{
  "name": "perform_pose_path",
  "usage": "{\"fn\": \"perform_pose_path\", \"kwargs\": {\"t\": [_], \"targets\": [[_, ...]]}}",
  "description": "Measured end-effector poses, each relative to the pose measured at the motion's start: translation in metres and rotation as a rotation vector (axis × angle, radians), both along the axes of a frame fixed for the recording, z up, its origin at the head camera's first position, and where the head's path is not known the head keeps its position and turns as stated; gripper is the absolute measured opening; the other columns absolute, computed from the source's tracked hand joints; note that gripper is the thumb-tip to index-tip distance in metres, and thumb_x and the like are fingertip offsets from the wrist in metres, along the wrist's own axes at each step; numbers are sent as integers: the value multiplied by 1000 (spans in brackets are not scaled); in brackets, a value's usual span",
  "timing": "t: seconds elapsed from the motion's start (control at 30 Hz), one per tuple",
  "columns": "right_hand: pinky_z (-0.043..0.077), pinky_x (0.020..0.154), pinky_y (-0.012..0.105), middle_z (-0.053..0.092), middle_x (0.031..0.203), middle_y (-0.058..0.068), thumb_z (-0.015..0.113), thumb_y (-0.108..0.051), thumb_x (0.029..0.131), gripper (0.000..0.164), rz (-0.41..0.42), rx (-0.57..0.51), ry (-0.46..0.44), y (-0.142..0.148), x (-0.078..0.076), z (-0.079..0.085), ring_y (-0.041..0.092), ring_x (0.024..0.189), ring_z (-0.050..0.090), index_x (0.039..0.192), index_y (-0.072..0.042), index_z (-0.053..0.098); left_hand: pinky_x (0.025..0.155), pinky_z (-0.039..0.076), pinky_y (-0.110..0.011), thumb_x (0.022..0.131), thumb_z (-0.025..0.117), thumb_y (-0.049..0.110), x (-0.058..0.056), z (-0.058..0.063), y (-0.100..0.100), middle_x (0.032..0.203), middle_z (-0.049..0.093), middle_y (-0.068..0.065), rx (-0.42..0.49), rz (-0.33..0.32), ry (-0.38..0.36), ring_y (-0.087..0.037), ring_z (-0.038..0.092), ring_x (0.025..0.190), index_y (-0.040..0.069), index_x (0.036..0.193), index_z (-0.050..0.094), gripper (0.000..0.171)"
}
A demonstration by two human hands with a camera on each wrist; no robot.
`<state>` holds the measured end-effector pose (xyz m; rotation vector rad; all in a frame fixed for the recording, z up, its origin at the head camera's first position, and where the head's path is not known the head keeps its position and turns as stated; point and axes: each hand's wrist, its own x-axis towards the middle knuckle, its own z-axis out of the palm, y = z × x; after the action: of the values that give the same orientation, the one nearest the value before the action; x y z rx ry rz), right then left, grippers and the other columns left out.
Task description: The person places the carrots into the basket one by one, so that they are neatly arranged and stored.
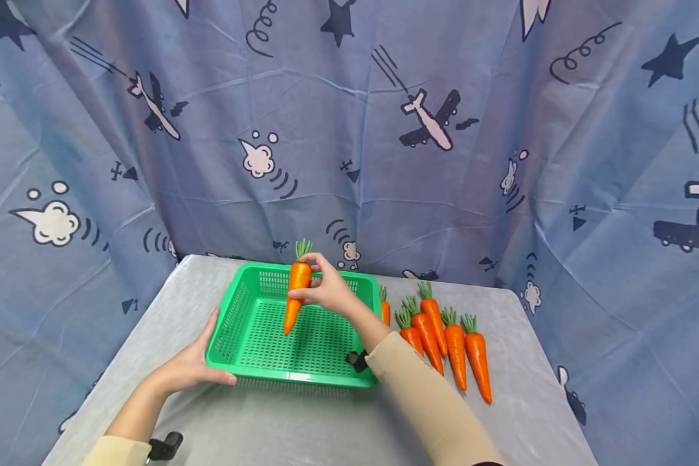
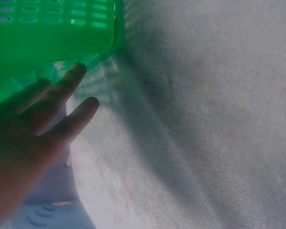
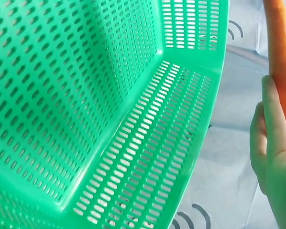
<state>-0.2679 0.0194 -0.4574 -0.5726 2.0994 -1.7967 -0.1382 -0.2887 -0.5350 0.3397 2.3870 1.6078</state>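
A green plastic basket (image 1: 294,377) with slotted walls stands on the table. My right hand (image 1: 330,289) pinches an orange carrot (image 1: 298,279) with a short green top, between thumb and fingers. The carrot hangs tip down over the basket's inside. In the right wrist view, fingers of the right hand (image 3: 272,133) lie along the carrot (image 3: 282,57). At the basket's front left corner is my left hand (image 1: 189,362), fingers along the left side and thumb at the front. The left wrist view shows the left hand's fingers (image 2: 62,102) fairly straight and spread, beside the basket wall (image 2: 47,40).
Several carrots (image 1: 455,353) lie in a loose group on the table right of the basket, one (image 1: 386,312) partly hidden behind its rim. The grey-white table (image 1: 303,427) runs back to a blue patterned curtain (image 1: 326,162) that surrounds it.
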Motion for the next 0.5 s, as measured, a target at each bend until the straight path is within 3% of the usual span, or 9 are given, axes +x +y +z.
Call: {"fn": "perform_pose_path", "kwargs": {"t": [0.03, 0.2, 0.3, 0.5], "targets": [[61, 71, 44, 46, 128, 20, 84, -6, 82, 66, 5, -6, -7, -3, -1, -1, 30, 96, 68, 135, -20, 47, 104, 30, -15, 67, 93, 12, 0, 0, 0, 166, -7, -27, 0, -1, -1, -46, 18, 146, 31, 160, -20, 148], [61, 70, 45, 46, 127, 19, 84, -5, 81, 67, 6, -12, -21, -16, -4, -5, 31, 95, 68, 135, -20, 46, 104, 31, -15, 67, 93, 12, 1, 0, 0, 167, -9, -25, -7, 0, -6, -45, 15, 147, 33, 159, -20, 147], [60, 71, 47, 47, 126, 17, 85, -6, 81, 67, 0, -8, -22, -22, -5, -7, 31, 93, 69, 134, -20, 46, 98, 29, -9, 67, 93, 12, 1, 1, 1, 167, -9, -24, -7, 2, -13, -44, 14, 147, 33, 159, -20, 147], [55, 81, 61, 48, 129, 17, 85, -3, 79, 67, 6, -9, -53, -31, -7, -12, 29, 91, 70, 132, -19, 46, 98, 30, -9, 68, 93, 14, 1, 2, 0, 167, -7, -26, -20, 7, -19, -43, 18, 146, 31, 160, -20, 146]]}}
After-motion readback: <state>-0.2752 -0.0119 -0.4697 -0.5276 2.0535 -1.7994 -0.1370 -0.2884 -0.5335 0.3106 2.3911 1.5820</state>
